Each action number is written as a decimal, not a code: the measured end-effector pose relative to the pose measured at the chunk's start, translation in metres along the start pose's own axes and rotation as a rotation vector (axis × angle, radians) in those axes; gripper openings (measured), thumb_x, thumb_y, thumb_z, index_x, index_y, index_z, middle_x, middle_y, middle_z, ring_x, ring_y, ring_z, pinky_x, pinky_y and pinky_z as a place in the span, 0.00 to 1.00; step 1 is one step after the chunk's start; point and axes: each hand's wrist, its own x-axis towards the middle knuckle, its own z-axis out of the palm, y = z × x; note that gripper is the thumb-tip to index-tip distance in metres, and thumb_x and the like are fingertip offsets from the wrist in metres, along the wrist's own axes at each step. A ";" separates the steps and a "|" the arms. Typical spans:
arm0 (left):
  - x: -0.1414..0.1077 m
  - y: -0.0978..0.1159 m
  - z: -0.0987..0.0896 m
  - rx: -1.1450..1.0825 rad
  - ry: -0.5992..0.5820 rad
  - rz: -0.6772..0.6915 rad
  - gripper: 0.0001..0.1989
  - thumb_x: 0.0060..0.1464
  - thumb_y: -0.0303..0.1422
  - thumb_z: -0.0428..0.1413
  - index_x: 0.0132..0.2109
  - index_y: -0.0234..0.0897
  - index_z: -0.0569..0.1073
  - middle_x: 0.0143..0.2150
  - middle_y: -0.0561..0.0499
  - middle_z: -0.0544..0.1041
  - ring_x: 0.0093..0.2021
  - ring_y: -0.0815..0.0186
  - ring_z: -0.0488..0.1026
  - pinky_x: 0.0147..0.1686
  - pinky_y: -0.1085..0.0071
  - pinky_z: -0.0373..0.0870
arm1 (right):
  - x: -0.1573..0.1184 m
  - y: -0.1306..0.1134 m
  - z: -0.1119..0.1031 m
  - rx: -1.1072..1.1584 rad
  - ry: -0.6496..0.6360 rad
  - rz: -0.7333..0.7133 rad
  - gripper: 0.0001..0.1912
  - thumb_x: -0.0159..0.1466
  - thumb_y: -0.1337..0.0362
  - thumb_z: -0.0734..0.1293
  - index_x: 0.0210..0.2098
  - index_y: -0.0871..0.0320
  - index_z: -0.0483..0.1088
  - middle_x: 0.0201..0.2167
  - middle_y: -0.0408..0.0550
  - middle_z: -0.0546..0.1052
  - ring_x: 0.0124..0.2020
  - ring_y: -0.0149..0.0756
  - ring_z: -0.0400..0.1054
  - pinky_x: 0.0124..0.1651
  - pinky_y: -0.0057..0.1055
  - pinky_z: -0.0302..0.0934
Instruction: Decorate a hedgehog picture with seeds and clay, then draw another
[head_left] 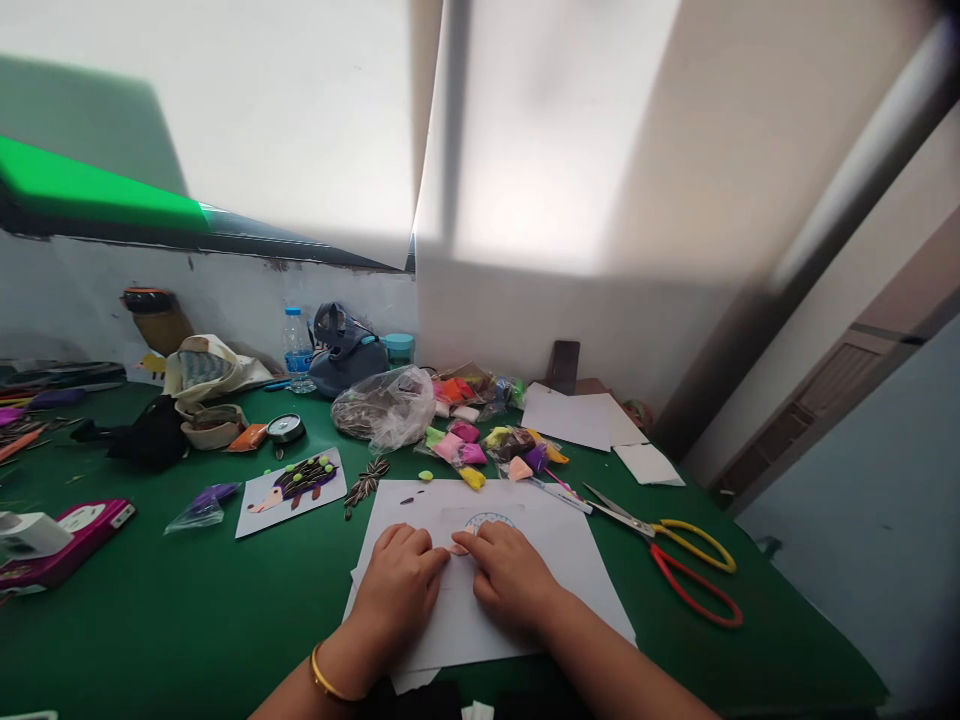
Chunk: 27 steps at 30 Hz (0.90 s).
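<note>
Bare forearms reach in from the lower edge, one at seven o'clock with a gold bangle [320,681] on it, the other at five, both angled toward a small peach-coloured piece, apparently soft clay [459,547], at the clock's centre on white paper [585,560]. Left hand [401,580] rests at about eight o'clock, fingers curled, thumb reaching to the clay's left edge; right hand [514,580] sits at about four, index fingertip extended onto the piece, other fingers bent under. Whether either thumb and finger actually pinch the clay I cannot tell, since the knuckles hide the contact. Pressing well here probably means light, short touches: the left thumb holding the edge while the right fingertip spreads material outward, thinning it evenly and avoiding dents. A blue ink drawing [491,520] peeks out between one and two o'clock, partly under the right hand, so lifting that palm slightly would likely spare the lines from smudging. Loose sunflower seeds [409,499] lie between ten and eleven, best left clear of the wrists. Bagged coloured clay [472,478] sits at twelve, a white pen [559,497] at two, and the open scissors [637,525] at three, well apart from the fingers.
</note>
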 end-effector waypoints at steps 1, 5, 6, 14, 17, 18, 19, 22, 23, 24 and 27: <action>0.000 0.000 0.000 0.000 0.000 -0.001 0.11 0.57 0.24 0.52 0.38 0.42 0.78 0.33 0.50 0.71 0.38 0.61 0.66 0.48 0.58 0.62 | 0.000 -0.001 -0.001 -0.001 -0.004 0.006 0.30 0.59 0.70 0.61 0.60 0.48 0.64 0.46 0.48 0.71 0.48 0.41 0.62 0.52 0.35 0.54; 0.000 0.000 0.000 0.005 -0.011 -0.010 0.11 0.57 0.23 0.53 0.38 0.42 0.77 0.33 0.50 0.72 0.38 0.60 0.66 0.48 0.58 0.62 | 0.003 -0.006 -0.003 0.001 -0.014 0.025 0.25 0.60 0.69 0.62 0.56 0.48 0.68 0.44 0.47 0.72 0.46 0.40 0.63 0.50 0.35 0.53; 0.000 0.001 0.000 0.006 -0.013 -0.012 0.10 0.57 0.23 0.53 0.38 0.41 0.77 0.33 0.50 0.72 0.38 0.60 0.66 0.48 0.58 0.62 | 0.004 -0.007 -0.003 0.002 -0.013 0.032 0.24 0.60 0.69 0.62 0.55 0.48 0.68 0.44 0.47 0.72 0.46 0.41 0.63 0.50 0.35 0.53; -0.001 0.000 0.000 0.006 -0.016 -0.020 0.11 0.56 0.23 0.53 0.39 0.41 0.77 0.34 0.50 0.72 0.38 0.60 0.66 0.47 0.59 0.62 | 0.006 -0.008 -0.001 0.026 -0.009 0.049 0.24 0.58 0.69 0.63 0.53 0.47 0.70 0.44 0.47 0.72 0.47 0.40 0.63 0.50 0.35 0.52; -0.001 -0.001 0.002 0.003 -0.016 -0.018 0.11 0.56 0.23 0.53 0.39 0.42 0.77 0.34 0.50 0.72 0.38 0.60 0.66 0.47 0.58 0.62 | 0.006 -0.008 -0.001 0.030 0.001 0.051 0.26 0.58 0.69 0.63 0.55 0.46 0.68 0.44 0.47 0.72 0.47 0.41 0.63 0.50 0.35 0.52; -0.001 -0.001 0.002 0.000 -0.018 -0.018 0.11 0.56 0.23 0.53 0.39 0.42 0.77 0.34 0.50 0.72 0.38 0.60 0.66 0.48 0.58 0.62 | 0.006 -0.009 -0.001 0.028 0.003 0.049 0.27 0.58 0.69 0.63 0.56 0.45 0.68 0.44 0.46 0.72 0.46 0.41 0.63 0.50 0.36 0.52; -0.001 -0.001 0.002 -0.004 -0.021 -0.019 0.12 0.56 0.23 0.53 0.40 0.42 0.77 0.34 0.50 0.72 0.38 0.61 0.66 0.48 0.58 0.62 | 0.006 -0.009 -0.001 0.023 0.003 0.047 0.27 0.58 0.69 0.63 0.56 0.45 0.68 0.43 0.46 0.72 0.46 0.41 0.63 0.49 0.36 0.52; -0.001 -0.001 0.002 -0.004 -0.034 -0.027 0.13 0.55 0.22 0.53 0.42 0.42 0.77 0.35 0.50 0.72 0.38 0.60 0.67 0.48 0.58 0.63 | 0.007 -0.009 -0.002 0.005 -0.013 0.041 0.25 0.58 0.69 0.63 0.54 0.43 0.70 0.41 0.46 0.71 0.45 0.40 0.63 0.48 0.35 0.53; -0.001 -0.001 0.002 -0.002 -0.039 -0.029 0.13 0.55 0.22 0.53 0.42 0.42 0.77 0.35 0.50 0.72 0.39 0.60 0.67 0.48 0.58 0.63 | 0.007 -0.009 -0.001 0.002 -0.016 0.040 0.25 0.58 0.69 0.63 0.53 0.43 0.70 0.41 0.46 0.71 0.44 0.40 0.63 0.47 0.35 0.53; -0.001 -0.001 0.002 0.001 -0.043 -0.029 0.13 0.55 0.22 0.53 0.42 0.42 0.77 0.35 0.50 0.72 0.39 0.60 0.67 0.48 0.58 0.63 | 0.007 -0.008 -0.001 0.004 -0.014 0.040 0.26 0.58 0.69 0.63 0.54 0.43 0.70 0.41 0.46 0.71 0.44 0.40 0.63 0.48 0.36 0.53; 0.000 -0.001 0.001 0.005 -0.050 -0.031 0.12 0.56 0.23 0.52 0.40 0.42 0.77 0.35 0.49 0.72 0.39 0.59 0.67 0.48 0.57 0.63 | 0.005 -0.004 0.002 0.044 0.034 0.050 0.29 0.59 0.70 0.62 0.59 0.47 0.66 0.45 0.48 0.72 0.47 0.41 0.63 0.51 0.36 0.54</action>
